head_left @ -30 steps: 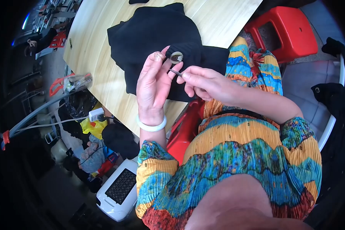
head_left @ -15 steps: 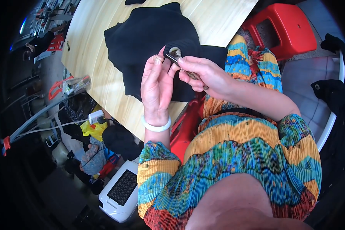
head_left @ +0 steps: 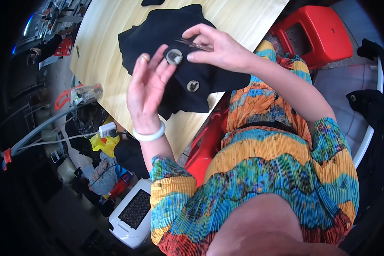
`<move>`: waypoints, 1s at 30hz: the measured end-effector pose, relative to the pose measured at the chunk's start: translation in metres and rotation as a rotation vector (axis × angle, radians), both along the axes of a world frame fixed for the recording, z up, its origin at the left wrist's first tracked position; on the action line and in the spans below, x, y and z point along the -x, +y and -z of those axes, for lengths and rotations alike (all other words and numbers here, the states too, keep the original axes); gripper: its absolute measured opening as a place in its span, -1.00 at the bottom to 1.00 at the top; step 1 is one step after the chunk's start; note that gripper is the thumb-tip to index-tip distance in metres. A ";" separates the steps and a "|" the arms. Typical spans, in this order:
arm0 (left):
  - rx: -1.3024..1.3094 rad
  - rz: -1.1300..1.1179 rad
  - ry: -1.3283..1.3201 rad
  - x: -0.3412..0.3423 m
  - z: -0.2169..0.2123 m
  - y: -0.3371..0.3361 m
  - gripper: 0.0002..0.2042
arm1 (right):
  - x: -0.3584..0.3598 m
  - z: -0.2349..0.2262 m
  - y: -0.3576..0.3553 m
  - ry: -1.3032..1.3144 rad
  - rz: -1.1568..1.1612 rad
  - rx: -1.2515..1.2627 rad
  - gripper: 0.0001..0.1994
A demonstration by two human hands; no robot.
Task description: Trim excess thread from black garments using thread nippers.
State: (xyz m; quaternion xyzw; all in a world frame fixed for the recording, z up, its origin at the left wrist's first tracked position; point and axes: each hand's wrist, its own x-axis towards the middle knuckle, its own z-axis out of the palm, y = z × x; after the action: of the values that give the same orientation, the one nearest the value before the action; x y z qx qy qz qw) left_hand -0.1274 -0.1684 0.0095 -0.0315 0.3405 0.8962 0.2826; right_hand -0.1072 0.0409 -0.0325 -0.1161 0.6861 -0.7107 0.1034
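Between my fingertips | right hand (head_left: 219,49) is pinching small scissors (head_left: 195,43) by upper button (head_left: 174,56) on black garment (head_left: 187,64) | left hand (head_left: 147,91) is hovering open | both buttons look attached, trimming apparently remaining

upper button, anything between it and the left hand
Nothing visible. The left hand is open beside the upper button, fingertips at its edge on the black garment. The right hand holds a thin metal tool just above it.
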 end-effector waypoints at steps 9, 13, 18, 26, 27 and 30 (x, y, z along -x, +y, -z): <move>1.168 -0.746 0.497 -0.026 0.036 -0.013 -0.80 | 0.030 0.006 -0.002 -0.107 0.273 -0.052 -0.55; 1.115 -0.512 0.640 -0.081 0.048 0.030 -0.62 | 0.041 0.010 -0.013 -0.073 0.281 0.011 -0.55; 1.491 -0.558 0.879 -0.075 0.052 0.046 -0.57 | 0.038 -0.001 -0.016 -0.076 0.301 -0.032 -0.55; 1.498 -0.664 1.063 -0.057 0.065 0.051 -0.76 | 0.043 0.007 -0.023 -0.079 0.312 -0.046 -0.52; 1.499 -0.663 1.064 -0.056 0.066 0.051 -0.76 | 0.043 0.008 -0.023 -0.070 0.321 -0.062 -0.52; 1.490 -0.726 1.139 -0.053 0.066 0.049 -0.82 | 0.044 0.007 -0.023 -0.067 0.318 -0.070 -0.52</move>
State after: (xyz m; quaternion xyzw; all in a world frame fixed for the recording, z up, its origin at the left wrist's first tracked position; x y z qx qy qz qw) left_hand -0.0744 -0.1193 -0.0568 0.1313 0.8685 0.3683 -0.3046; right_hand -0.1517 0.0183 -0.0392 0.0215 0.7162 -0.6973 0.0166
